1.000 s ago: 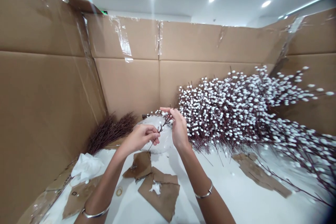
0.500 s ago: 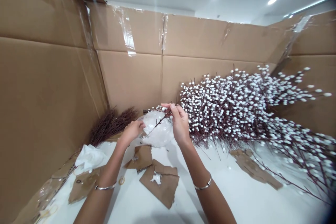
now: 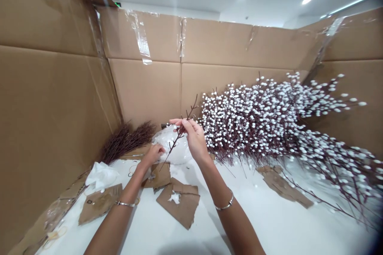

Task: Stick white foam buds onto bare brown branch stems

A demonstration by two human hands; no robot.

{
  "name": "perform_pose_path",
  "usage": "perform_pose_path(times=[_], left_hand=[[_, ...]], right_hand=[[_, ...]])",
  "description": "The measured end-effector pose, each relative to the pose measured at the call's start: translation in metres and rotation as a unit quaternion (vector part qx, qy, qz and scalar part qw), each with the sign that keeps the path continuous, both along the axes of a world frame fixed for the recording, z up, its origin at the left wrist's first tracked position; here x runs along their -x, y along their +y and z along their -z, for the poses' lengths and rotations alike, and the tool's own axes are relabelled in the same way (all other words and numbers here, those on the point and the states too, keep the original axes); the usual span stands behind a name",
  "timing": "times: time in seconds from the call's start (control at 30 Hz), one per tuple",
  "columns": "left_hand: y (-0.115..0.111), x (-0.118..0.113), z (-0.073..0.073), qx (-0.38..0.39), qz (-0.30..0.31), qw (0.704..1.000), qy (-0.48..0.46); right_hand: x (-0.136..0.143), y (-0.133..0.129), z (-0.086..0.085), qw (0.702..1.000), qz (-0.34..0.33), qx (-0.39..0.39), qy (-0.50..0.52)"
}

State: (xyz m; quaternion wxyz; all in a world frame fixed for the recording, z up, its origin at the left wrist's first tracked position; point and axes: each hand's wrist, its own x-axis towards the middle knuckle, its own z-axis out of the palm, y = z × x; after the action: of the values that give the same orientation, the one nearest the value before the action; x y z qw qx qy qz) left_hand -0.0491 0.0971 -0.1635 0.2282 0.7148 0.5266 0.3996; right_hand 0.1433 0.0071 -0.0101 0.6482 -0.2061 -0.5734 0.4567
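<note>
My right hand (image 3: pixel 196 140) pinches a thin dark-brown artificial twig (image 3: pixel 174 143) between thumb and fingers. The twig slants from upper right to lower left, with short side stubs and one or more white buds close to the fingers. To its left, my left hand (image 3: pixel 154 154) is closed, fingers curled in beside a clear plastic bag (image 3: pixel 182 153) of white material. Whatever those fingers may hold is hidden. A large heap of budded branches (image 3: pixel 254 123), dark stems with white buds, lies right of my right hand. Bare brown twigs (image 3: pixel 127 143) are bunched at the left.
Torn cardboard pieces (image 3: pixel 181 209) lie on the white table (image 3: pixel 167 241), another cardboard strip (image 3: pixel 283 187) at the right. White crumpled plastic (image 3: pixel 101 176) and rubber bands (image 3: pixel 55 234) are at the left. Tall cardboard walls (image 3: pixel 143 91) enclose the back and sides.
My right hand has moved left with the twig, whose upper end now shows above the fingers. My left hand has dropped slightly and its fingers are more curled. The view has shifted a little.
</note>
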Motion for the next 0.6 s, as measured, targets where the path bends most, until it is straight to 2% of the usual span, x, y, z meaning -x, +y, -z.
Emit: perform_pose_path(times=[0.1, 0.2, 0.3, 0.37, 0.4, 0.5, 0.6], left_hand=[[-0.001, -0.002, -0.023, -0.027, -0.003, 0.997, -0.071], [-0.010, -0.008, -0.061, -0.060, -0.006, 0.986, -0.158], [-0.033, -0.021, -0.101, -0.082, 0.002, 0.965, -0.248], [-0.052, -0.033, -0.124, -0.068, 0.028, 0.912, -0.403], [-0.062, -0.039, -0.132, -0.055, 0.044, 0.889, -0.452], [-0.083, -0.054, -0.148, -0.030, 0.070, 0.846, -0.528], [-0.092, -0.061, -0.152, -0.017, 0.084, 0.833, -0.546]], right_hand=[[0.000, 0.000, 0.000, 1.000, -0.016, 0.000, -0.005], [0.001, 0.001, 0.001, 1.000, -0.022, -0.002, -0.019], [0.003, 0.000, 0.001, 0.999, -0.018, -0.012, -0.028], [0.003, -0.002, 0.000, 0.999, -0.028, -0.020, -0.026], [0.004, -0.003, 0.000, 0.999, -0.032, -0.024, -0.028], [0.004, -0.005, -0.001, 0.998, -0.026, -0.032, -0.040], [0.003, -0.006, -0.001, 0.998, -0.021, -0.031, -0.042]])
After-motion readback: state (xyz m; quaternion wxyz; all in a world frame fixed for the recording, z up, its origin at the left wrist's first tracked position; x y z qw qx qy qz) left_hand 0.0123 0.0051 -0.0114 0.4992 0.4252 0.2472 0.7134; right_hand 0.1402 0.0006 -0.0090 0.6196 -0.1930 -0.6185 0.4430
